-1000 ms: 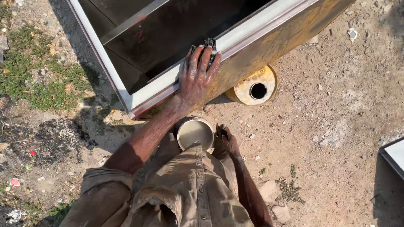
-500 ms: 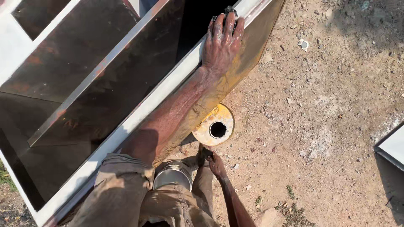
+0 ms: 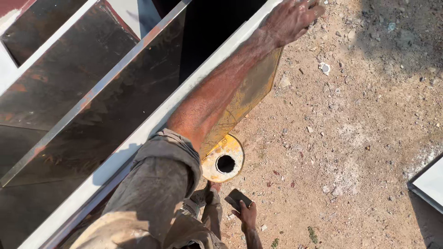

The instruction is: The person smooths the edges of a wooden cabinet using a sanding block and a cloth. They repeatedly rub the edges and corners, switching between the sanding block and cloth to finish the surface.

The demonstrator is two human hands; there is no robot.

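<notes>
A large metal frame (image 3: 138,133) with a white rim and rusty dark panels fills the left half of the view. My left arm reaches along its yellow-painted side, and my left hand (image 3: 293,18) grips the rim at the far corner. Low in the view, my right hand (image 3: 248,216) holds a small dark flat rectangular piece (image 3: 237,198). It is just below a round yellow disc (image 3: 224,162) with a black centre hole, which lies on the ground against the frame's side.
Dry sandy ground with small stones (image 3: 350,138) spreads to the right. A white panel with a dark edge (image 3: 429,184) juts in at the right border. A small pale round scrap (image 3: 325,68) lies near the frame's corner.
The view has swung closer over the frame, and my left arm is stretched further along the rim. The metal cup near my body is out of sight. My right hand now shows a dark flat piece.
</notes>
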